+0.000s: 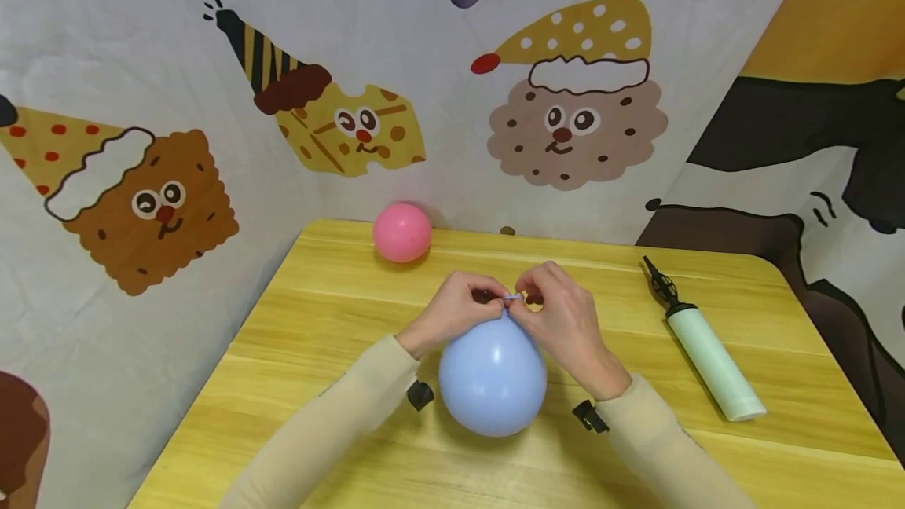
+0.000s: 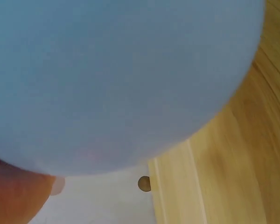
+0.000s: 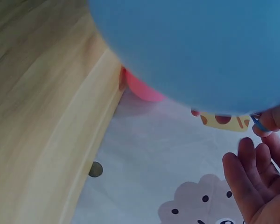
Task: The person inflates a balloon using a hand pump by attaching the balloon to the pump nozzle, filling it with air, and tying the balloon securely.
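Note:
A round, inflated light-blue balloon (image 1: 492, 375) is between my forearms, its neck pointing away from me. My left hand (image 1: 459, 306) pinches the neck from the left with thumb and forefinger. On the other side my right hand (image 1: 562, 319) pinches the neck's stretched end between thumb and fingertips. In the right wrist view, a bit of blue neck (image 3: 260, 124) shows at the fingers, with the other fingers of that hand (image 3: 256, 179) loosely bent. The balloon (image 2: 116, 84) fills most of the left wrist view and hides nearly all of the left hand.
A smaller pink balloon (image 1: 401, 232) rests near the back edge of the wooden table (image 1: 311, 383). To the right lies a pale-green hand pump (image 1: 714, 364) with a black nozzle. Behind the table hangs a cloth (image 1: 452, 45) printed with cartoon figures.

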A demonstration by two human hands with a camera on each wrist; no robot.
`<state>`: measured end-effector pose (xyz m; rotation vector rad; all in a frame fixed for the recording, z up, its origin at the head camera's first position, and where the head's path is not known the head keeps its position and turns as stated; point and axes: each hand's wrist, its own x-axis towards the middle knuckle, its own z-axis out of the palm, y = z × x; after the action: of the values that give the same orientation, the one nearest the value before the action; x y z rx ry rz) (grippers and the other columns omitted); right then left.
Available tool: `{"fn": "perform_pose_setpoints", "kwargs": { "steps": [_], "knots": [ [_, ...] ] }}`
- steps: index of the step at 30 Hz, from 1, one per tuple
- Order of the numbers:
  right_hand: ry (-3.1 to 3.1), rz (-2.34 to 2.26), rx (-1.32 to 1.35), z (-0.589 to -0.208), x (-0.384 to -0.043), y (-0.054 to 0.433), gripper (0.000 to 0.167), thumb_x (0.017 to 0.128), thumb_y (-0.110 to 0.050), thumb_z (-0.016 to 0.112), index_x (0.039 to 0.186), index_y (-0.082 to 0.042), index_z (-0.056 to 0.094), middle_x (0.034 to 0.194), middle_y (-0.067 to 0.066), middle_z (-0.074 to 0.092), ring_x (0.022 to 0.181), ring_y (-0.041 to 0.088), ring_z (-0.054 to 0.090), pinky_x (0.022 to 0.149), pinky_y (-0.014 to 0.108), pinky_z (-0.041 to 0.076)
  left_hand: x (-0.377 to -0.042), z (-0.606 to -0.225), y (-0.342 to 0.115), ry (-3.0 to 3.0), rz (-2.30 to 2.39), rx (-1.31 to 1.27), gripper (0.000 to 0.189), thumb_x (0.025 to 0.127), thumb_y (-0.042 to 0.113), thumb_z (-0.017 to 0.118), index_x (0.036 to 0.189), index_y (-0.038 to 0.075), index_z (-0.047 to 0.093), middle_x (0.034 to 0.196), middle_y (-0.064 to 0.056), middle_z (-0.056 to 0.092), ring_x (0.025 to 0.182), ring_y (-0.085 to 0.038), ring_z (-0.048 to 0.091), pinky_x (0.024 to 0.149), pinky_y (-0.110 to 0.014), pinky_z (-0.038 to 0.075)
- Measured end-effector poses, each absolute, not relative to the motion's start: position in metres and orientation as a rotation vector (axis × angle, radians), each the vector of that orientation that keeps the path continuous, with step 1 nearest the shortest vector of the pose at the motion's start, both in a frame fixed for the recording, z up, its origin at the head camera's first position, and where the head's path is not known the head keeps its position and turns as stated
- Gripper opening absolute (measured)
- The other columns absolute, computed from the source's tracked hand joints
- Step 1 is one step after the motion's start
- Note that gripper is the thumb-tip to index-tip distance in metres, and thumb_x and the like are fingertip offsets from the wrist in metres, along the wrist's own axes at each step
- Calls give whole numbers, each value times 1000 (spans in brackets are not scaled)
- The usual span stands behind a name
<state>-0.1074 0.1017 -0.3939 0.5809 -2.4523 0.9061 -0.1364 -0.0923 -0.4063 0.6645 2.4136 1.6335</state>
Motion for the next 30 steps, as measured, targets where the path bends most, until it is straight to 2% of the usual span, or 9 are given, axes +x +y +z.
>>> {"fn": "perform_pose_setpoints", "kwargs": {
  "steps": [7,12,16,21,25,26,30],
  "knots": [
    [-2480,900,567,-393,-107,103,20,78,-8,82,92,-11,68,85,4,59,71,21,60,55,30,46,-137,-403,-93,2343,1611,656,13,93,9,69,102,10,78,98,0,74,90,-12,67,83,-27,57],
    [-2507,886,568,-394,-106,104,21,77,-8,83,91,-11,69,89,3,62,72,17,58,57,30,47,-139,-402,-91,2271,1638,719,20,91,3,70,111,3,63,94,-4,71,89,-13,67,85,-28,55],
    [-2520,877,590,-395,-106,105,18,77,-8,83,88,-13,69,89,0,63,70,17,57,57,29,45,-141,-401,-91,2329,1579,853,25,89,-1,69,112,2,59,91,-3,71,87,-10,67,86,-30,54],
    [-2493,951,635,-397,-105,104,15,77,-2,79,84,-13,70,84,-1,62,68,20,58,56,27,44,-142,-398,-90,2534,1423,1104,24,86,-1,70,105,11,61,93,1,72,89,-6,68,87,-40,58],
    [-2450,1023,633,-401,-105,102,15,76,3,77,83,-10,72,80,0,61,67,20,57,56,27,44,-141,-397,-90,2649,1333,1248,26,85,1,72,106,10,60,95,-1,69,93,-10,67,85,-42,58],
    [-2440,1036,630,-402,-105,102,15,76,3,76,83,-10,72,80,0,62,67,19,58,57,27,45,-141,-397,-90,2668,1317,1269,27,85,1,73,106,10,60,95,-1,69,94,-11,66,87,-42,57],
    [-2428,1077,621,-405,-104,101,15,76,5,73,82,-8,73,80,1,66,71,15,61,61,29,51,-140,-398,-90,2712,1274,1323,28,84,-1,72,107,8,59,93,0,69,92,-13,66,111,-48,45]
  ]
}}
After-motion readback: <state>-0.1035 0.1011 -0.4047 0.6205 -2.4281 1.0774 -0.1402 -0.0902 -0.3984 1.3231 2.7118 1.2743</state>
